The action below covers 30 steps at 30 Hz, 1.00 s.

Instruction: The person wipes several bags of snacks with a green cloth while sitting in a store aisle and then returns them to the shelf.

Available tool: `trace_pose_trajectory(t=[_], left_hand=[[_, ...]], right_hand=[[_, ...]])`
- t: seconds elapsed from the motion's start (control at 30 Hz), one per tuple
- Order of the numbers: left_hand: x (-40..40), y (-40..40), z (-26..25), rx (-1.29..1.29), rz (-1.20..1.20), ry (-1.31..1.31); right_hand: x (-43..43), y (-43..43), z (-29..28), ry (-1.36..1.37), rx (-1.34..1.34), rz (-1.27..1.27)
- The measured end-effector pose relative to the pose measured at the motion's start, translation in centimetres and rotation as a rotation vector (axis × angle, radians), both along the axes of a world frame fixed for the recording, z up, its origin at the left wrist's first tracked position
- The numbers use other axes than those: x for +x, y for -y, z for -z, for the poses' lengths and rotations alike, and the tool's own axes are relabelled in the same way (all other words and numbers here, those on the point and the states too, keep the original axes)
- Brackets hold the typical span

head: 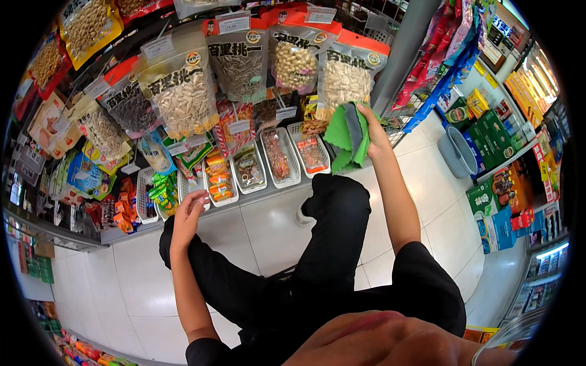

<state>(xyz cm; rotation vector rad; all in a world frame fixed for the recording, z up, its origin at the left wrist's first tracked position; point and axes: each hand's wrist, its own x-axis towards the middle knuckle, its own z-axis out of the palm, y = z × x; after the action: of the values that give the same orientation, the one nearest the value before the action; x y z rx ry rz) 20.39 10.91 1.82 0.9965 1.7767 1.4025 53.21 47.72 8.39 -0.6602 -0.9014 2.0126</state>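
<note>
My right hand (373,130) grips a folded green and grey cloth (343,137), which hangs before the right end of the low shelf. Just above the cloth hangs a clear-fronted bag of pale seeds (345,78). My left hand (190,212) holds nothing; its fingers are apart and slightly bent, over my left knee. Close to its fingertips stands a white plastic basket (232,194) with orange-wrapped snacks (219,176) in it. Further right in the row are a basket of dark packaged snacks (248,169) and a basket of reddish nuts or candy (277,158).
Hanging snack bags (178,91) with price tags fill the rack above the baskets. A grey metal post (403,45) bounds the rack on the right. Beyond it, a grey-blue bin (458,153) stands beside green cartons (492,137). White floor tiles (132,283) surround my bent legs.
</note>
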Motion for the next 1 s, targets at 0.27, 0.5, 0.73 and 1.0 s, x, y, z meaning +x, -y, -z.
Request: trace_pose_trajectory(t=[0.27,0.5,0.73,1.0], left_hand=[[4.0,-1.3,-1.4,0.029,0.023,0.345],[9.0,-9.1,-2.6,0.333,0.234,0.753],[7.3,-9.0,3.5,0.727,0.545,1.615],[7.1,-8.3,2.1,0.748,0.286,1.73]], right_hand=[[4.7,7.9,0.8,0.002,-0.104,-0.117],[1.8,15.3,1.6,0.071,-0.23,-0.394],[-4.9,19.5,4.3,0.265,-0.38,-0.526],[0.3,12.6,-2.7,0.3,-0.316,-0.153]])
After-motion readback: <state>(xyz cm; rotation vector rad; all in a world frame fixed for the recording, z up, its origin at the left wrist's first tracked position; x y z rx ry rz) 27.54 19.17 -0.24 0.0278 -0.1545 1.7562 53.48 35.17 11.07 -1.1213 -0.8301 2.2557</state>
